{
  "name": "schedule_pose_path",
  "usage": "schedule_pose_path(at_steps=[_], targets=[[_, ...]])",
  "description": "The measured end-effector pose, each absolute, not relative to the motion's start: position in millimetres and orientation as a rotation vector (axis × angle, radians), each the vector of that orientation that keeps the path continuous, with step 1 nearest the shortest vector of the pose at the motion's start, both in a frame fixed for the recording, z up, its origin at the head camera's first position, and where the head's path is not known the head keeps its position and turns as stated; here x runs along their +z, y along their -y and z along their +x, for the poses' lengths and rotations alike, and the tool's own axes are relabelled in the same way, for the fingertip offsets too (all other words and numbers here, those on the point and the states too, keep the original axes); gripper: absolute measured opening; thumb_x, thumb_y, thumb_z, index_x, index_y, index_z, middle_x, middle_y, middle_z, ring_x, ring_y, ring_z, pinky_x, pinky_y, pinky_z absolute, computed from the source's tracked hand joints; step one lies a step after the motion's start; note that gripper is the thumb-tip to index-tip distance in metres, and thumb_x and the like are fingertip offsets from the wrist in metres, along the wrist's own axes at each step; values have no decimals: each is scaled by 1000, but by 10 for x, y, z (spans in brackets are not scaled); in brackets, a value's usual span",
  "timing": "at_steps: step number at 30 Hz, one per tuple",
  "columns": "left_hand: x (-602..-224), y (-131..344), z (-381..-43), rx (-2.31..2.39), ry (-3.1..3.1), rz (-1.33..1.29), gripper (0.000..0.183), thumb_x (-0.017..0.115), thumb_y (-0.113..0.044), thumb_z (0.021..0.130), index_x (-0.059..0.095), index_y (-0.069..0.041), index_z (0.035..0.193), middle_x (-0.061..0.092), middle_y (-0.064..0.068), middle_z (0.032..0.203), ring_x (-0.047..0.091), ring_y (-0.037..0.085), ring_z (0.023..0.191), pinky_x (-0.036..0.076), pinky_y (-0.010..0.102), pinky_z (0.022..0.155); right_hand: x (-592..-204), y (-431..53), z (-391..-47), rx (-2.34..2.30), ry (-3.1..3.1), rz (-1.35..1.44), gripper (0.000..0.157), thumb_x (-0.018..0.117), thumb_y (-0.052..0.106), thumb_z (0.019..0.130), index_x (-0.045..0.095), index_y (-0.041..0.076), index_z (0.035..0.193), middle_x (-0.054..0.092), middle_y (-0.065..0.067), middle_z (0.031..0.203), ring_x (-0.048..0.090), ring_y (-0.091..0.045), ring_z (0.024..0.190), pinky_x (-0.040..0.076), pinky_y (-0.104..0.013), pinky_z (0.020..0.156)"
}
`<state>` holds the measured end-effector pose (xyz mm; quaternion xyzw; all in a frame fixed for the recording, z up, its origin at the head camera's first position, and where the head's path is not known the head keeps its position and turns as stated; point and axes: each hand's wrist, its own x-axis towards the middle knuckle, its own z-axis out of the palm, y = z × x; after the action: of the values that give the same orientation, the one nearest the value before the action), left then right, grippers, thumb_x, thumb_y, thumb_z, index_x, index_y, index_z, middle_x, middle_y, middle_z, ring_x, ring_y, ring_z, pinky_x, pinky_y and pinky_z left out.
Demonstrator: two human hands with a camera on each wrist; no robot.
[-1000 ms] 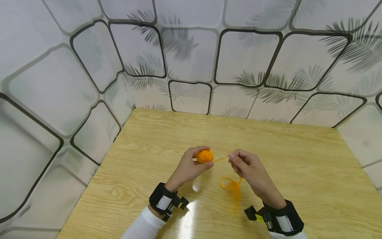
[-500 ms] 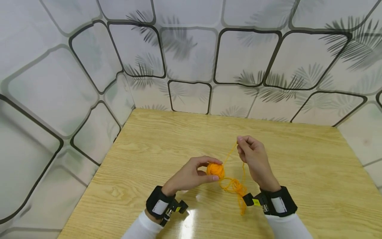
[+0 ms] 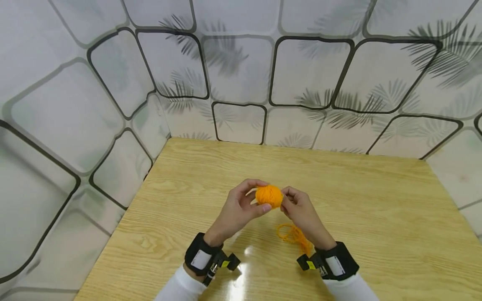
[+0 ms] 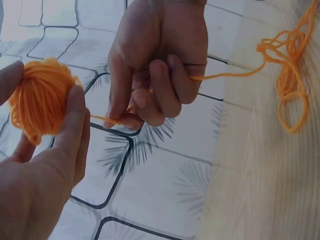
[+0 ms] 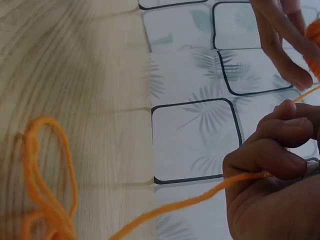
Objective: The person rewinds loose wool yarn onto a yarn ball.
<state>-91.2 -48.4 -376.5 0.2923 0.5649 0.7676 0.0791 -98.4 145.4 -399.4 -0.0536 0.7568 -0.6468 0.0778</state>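
A small ball of orange yarn [image 3: 269,196] is held above the table between the thumb and fingers of my left hand [image 3: 241,205]. Close at its right side, my right hand [image 3: 301,209] pinches the yarn strand [image 4: 100,117] between thumb and forefinger. In the left wrist view the strand runs from the ball through the curled right fingers and out toward the table. Its other end leads to a loose tangle of orange yarn [image 3: 295,238] lying below the right hand. The right wrist view shows a long loop [image 5: 50,170] of that tangle on the wood.
The light wood table [image 3: 188,167] reaches back to a pale wall covering [image 3: 241,71] with dark outlines and leaf prints. A second patterned wall [image 3: 67,117] borders it on the left. Black camera straps [image 3: 205,255] circle both wrists.
My right hand swung up and away with the strand, then came back down beside the ball. My left hand moved right and nearer, then back up, turning the ball.
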Motion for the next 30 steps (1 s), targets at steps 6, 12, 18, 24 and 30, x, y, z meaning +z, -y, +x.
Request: schedule_pose_path(at_steps=[6,12,18,24,30], targets=[[-3789,469,-969,2340,-1856,786,42,66,-10,83,46,-8,120,48,14,122,50,31,108,45,43,89,-4000,-1351,-855,-1796,-2318,-364,33,48,38,94,56,7,91,47,-14,69,36,-16,51,31,-26,44],[-3712,449,-975,2292,-2179,676,39,66,-8,83,47,-2,116,51,14,115,52,28,99,48,41,83,-3859,-1313,-733,-1646,-2403,-510,33,45,41,95,57,11,89,51,-9,68,38,-15,49,32,-27,42],[-3745,480,-988,2183,-2277,602,38,61,-5,86,50,-1,122,48,16,122,54,31,99,51,36,76,-3663,-1358,-645,-1624,-2447,-566,23,46,33,97,58,14,91,52,-7,69,40,-15,49,35,-28,42],[-3967,502,-1029,1951,-2345,646,39,59,-5,88,54,-16,125,45,7,126,49,23,109,49,30,82,-3443,-1430,-634,-1689,-2502,-560,21,49,34,95,59,16,91,51,-7,70,41,-18,51,36,-30,44],[-3962,504,-950,1730,-2316,810,37,66,-16,84,57,-20,120,44,2,122,48,20,109,48,31,83,-3297,-1494,-742,-1733,-2605,-582,20,49,34,95,59,17,89,49,-4,68,37,-17,49,34,-32,43]])
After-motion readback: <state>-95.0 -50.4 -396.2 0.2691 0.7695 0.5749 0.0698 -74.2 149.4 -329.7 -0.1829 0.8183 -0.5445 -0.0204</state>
